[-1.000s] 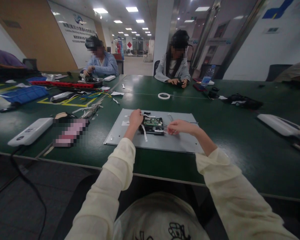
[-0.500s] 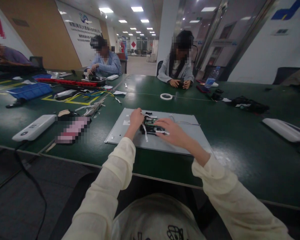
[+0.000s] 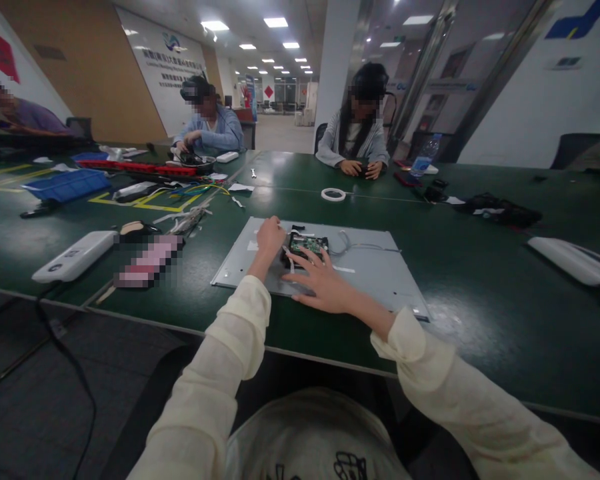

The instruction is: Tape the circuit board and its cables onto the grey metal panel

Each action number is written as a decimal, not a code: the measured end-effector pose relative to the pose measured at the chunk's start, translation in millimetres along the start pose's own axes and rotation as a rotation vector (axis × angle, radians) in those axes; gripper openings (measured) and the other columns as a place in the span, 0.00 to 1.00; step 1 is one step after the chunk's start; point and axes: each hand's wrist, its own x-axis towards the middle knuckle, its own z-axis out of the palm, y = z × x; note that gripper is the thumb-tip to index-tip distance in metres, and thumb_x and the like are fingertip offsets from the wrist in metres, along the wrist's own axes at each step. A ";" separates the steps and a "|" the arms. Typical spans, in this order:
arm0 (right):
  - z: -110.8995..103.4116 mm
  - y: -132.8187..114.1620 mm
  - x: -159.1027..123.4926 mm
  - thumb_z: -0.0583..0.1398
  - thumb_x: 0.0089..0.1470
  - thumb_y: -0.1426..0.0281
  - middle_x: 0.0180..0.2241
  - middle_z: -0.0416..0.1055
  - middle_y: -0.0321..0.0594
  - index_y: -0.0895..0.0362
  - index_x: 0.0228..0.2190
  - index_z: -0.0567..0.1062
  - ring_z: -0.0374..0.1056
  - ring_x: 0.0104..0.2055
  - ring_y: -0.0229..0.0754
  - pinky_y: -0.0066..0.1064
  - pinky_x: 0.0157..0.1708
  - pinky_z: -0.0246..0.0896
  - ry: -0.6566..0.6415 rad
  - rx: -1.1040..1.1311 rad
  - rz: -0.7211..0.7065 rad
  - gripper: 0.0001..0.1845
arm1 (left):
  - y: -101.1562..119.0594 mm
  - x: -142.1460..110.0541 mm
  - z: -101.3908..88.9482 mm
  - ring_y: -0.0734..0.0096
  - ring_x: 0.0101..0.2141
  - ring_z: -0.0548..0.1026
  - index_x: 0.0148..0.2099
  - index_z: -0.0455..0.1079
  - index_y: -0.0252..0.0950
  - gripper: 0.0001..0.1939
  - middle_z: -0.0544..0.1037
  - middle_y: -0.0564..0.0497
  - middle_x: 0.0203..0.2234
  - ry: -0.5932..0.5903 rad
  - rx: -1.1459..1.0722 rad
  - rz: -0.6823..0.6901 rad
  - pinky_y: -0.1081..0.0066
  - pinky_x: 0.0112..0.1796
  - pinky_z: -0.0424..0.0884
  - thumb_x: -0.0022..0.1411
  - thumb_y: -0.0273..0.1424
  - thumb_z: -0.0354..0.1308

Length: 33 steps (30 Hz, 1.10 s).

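Note:
A flat grey panel [image 3: 370,283] lies on the table before me. On it sits a small black-framed device with a green circuit board [image 3: 307,246], between my hands. My left hand [image 3: 271,241] is at the device's left edge, fingers curled in; what they hold, if anything, is hidden. My right hand [image 3: 325,283] reaches over the device's front edge with its fingers spread, fingertips over the front of the board and a white strip [image 3: 293,265]. Another white strip [image 3: 344,269] lies right of the device. A grey cable [image 3: 365,245] runs across the panel's right side.
Beyond the panel lies a roll of white tape [image 3: 333,195]. To the left are a pink phone-like object [image 3: 150,261], a white power bank-like unit [image 3: 75,257], loose wires [image 3: 193,220] and a blue tray [image 3: 65,185]. Two people sit across the table, another far left.
My right hand has moved left and nearer to me, and its fingers have spread. More of the circuit board shows now. My left hand has barely shifted.

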 end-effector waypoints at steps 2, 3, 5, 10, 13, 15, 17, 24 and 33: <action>3.3 1.2 2.1 0.50 0.57 0.55 0.64 0.36 0.42 0.46 0.55 0.63 0.28 0.64 0.55 0.61 0.55 0.20 0.025 -0.026 0.050 0.25 | -0.9 -1.2 -1.3 0.65 0.43 0.71 0.42 0.67 0.37 0.12 0.74 0.46 0.40 0.017 -0.007 -0.006 0.70 0.40 0.64 0.58 0.23 0.45; 5.2 2.6 3.5 0.50 0.57 0.55 0.64 0.34 0.42 0.46 0.54 0.64 0.26 0.64 0.55 0.62 0.55 0.19 0.043 -0.040 0.078 0.25 | -1.4 -1.8 -2.1 0.66 0.43 0.71 0.42 0.67 0.37 0.12 0.74 0.46 0.40 0.025 -0.010 -0.011 0.70 0.41 0.64 0.58 0.23 0.45; 9.0 6.8 6.7 0.50 0.57 0.54 0.64 0.32 0.41 0.46 0.53 0.65 0.24 0.64 0.55 0.62 0.54 0.19 0.077 -0.065 0.137 0.24 | -2.0 -2.9 -4.2 0.66 0.44 0.71 0.42 0.67 0.37 0.13 0.73 0.46 0.41 0.041 -0.014 -0.018 0.71 0.41 0.64 0.58 0.23 0.46; 16.0 23.2 10.2 0.49 0.57 0.54 0.64 0.32 0.40 0.46 0.51 0.67 0.23 0.64 0.54 0.63 0.54 0.23 0.102 -0.092 0.316 0.23 | -1.4 -3.6 -9.1 0.65 0.42 0.71 0.43 0.66 0.39 0.13 0.72 0.47 0.42 0.104 -0.021 -0.053 0.69 0.40 0.65 0.58 0.24 0.46; 16.4 33.8 8.0 0.48 0.58 0.53 0.64 0.33 0.40 0.47 0.51 0.67 0.24 0.64 0.54 0.65 0.53 0.24 0.082 -0.098 0.433 0.23 | -2.0 -2.5 -9.7 0.65 0.42 0.71 0.43 0.66 0.39 0.12 0.71 0.47 0.42 0.093 -0.034 -0.066 0.68 0.39 0.65 0.58 0.24 0.47; 15.6 40.4 5.7 0.46 0.58 0.52 0.64 0.33 0.40 0.46 0.52 0.66 0.24 0.64 0.55 0.66 0.53 0.26 0.051 -0.097 0.509 0.25 | -3.2 -1.8 -9.0 0.65 0.42 0.71 0.42 0.65 0.39 0.12 0.71 0.47 0.42 0.082 -0.046 -0.058 0.69 0.39 0.65 0.58 0.24 0.46; 14.9 46.7 2.7 0.45 0.58 0.51 0.64 0.34 0.40 0.45 0.53 0.64 0.25 0.64 0.56 0.67 0.52 0.29 0.011 -0.088 0.588 0.27 | -4.6 -1.7 -8.0 0.66 0.41 0.71 0.42 0.66 0.39 0.11 0.71 0.47 0.41 0.070 -0.057 -0.050 0.69 0.39 0.65 0.58 0.24 0.46; 17.3 70.2 -14.8 0.44 0.57 0.50 0.63 0.37 0.45 0.47 0.54 0.63 0.30 0.63 0.62 0.73 0.46 0.36 0.035 -0.110 0.759 0.28 | -6.0 -4.3 -9.4 0.66 0.41 0.71 0.42 0.66 0.38 0.11 0.71 0.47 0.41 0.050 -0.077 -0.070 0.68 0.39 0.66 0.59 0.25 0.46; 16.6 107.3 -41.7 0.42 0.57 0.51 0.62 0.37 0.48 0.49 0.55 0.62 0.27 0.63 0.63 0.72 0.45 0.36 0.066 -0.098 1.115 0.30 | -4.6 -4.6 -8.5 0.66 0.42 0.71 0.43 0.65 0.38 0.10 0.70 0.46 0.42 -0.008 -0.087 -0.058 0.67 0.41 0.66 0.60 0.26 0.46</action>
